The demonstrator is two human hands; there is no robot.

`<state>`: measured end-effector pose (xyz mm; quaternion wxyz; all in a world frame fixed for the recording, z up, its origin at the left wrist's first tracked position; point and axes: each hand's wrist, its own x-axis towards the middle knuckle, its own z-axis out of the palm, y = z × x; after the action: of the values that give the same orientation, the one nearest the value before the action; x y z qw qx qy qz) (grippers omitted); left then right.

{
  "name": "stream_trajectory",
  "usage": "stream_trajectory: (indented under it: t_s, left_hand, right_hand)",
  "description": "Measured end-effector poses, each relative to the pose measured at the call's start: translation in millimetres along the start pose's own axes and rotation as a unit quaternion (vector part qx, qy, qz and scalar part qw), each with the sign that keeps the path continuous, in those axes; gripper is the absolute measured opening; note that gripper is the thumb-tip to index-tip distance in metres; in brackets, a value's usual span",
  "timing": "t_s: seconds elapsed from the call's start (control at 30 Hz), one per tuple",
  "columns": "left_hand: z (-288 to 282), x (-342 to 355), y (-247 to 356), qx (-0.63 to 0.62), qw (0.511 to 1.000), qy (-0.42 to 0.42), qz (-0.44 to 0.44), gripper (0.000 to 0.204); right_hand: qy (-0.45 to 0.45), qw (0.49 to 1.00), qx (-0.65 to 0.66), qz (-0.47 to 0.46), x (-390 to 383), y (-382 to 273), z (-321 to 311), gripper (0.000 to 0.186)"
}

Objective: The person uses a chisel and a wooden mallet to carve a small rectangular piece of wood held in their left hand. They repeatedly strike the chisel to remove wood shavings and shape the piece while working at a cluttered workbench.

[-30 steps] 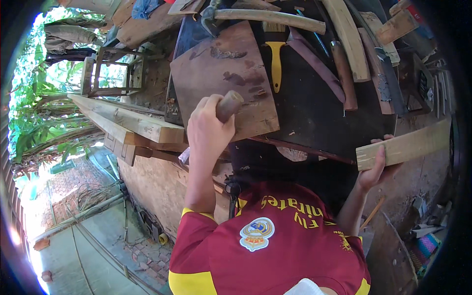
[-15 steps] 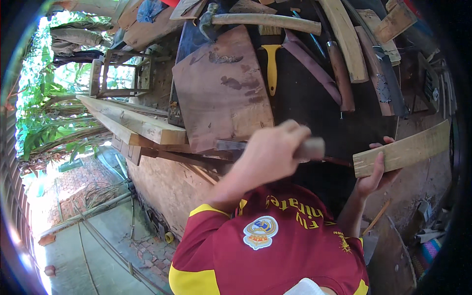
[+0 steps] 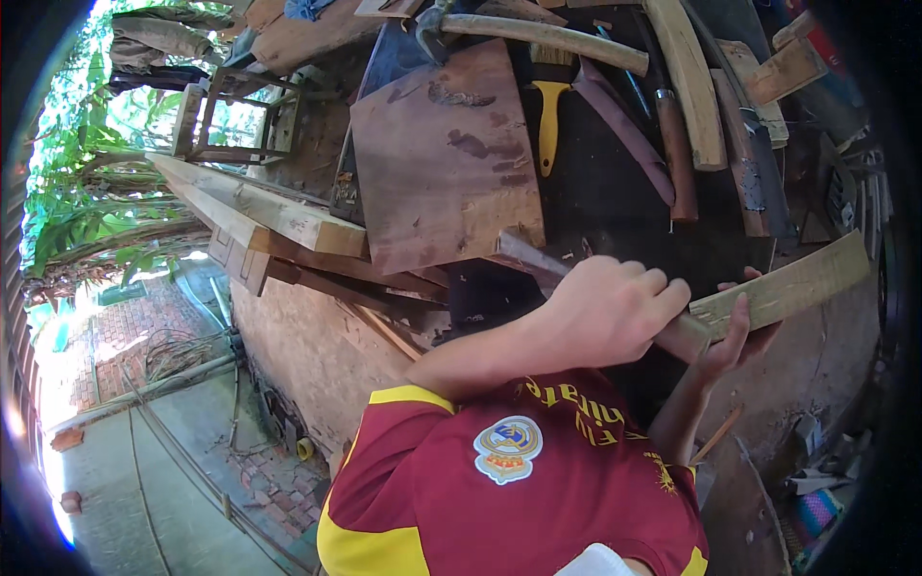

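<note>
My left hand (image 3: 615, 309) is closed around a wooden-handled, flat-bladed tool (image 3: 528, 257). Its greyish blade sticks out toward the upper left, and the thick handle's blunt end lies close to my right hand. The fist hides the tool's middle, so its exact kind is unclear. With my right hand (image 3: 732, 338) I grip a pale, slightly curved wood piece (image 3: 802, 288) near its left end, the thumb in front and other fingers partly hidden behind. The handle end overlaps that left end in view; whether they touch, I cannot tell.
On the dark bench lie a broad brown board (image 3: 447, 163), a claw hammer (image 3: 543, 31), a yellow-handled brush (image 3: 549, 125), a wooden-handled tool (image 3: 677, 158) and wood strips (image 3: 687, 82). Long timbers (image 3: 279, 211) jut out at the left. A wooden stool frame (image 3: 230, 115) stands beyond.
My left hand has moved right and slightly down with the flat-bladed tool, bringing its handle end up to the wood piece. My right hand keeps hold of the wood piece, barely shifted.
</note>
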<state>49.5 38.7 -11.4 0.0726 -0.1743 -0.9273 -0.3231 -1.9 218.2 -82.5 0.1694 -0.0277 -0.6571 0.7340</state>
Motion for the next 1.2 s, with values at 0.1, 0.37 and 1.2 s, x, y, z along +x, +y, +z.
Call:
stream_trajectory:
  t_s: [0.1, 0.37, 1.2]
  left_hand:
    - [15.0, 9.8, -5.1, 0.007, 1.000, 0.010, 0.026, 0.031]
    - [32.4, 9.8, 12.5, -0.081, 0.976, 0.062, 0.194, 0.024]
    - [-23.3, -20.1, -17.5, -0.059, 0.992, 0.111, 0.019, 0.026]
  right_hand:
    - [-0.004, 1.000, -0.005, 0.009, 1.3, 1.4, -1.7, 0.054]
    - [-0.016, 0.996, -0.052, -0.074, -15.7, -14.5, 12.9, 0.051]
    - [0.066, 0.998, -0.012, -0.003, 1.1, 5.8, -2.6, 0.056]
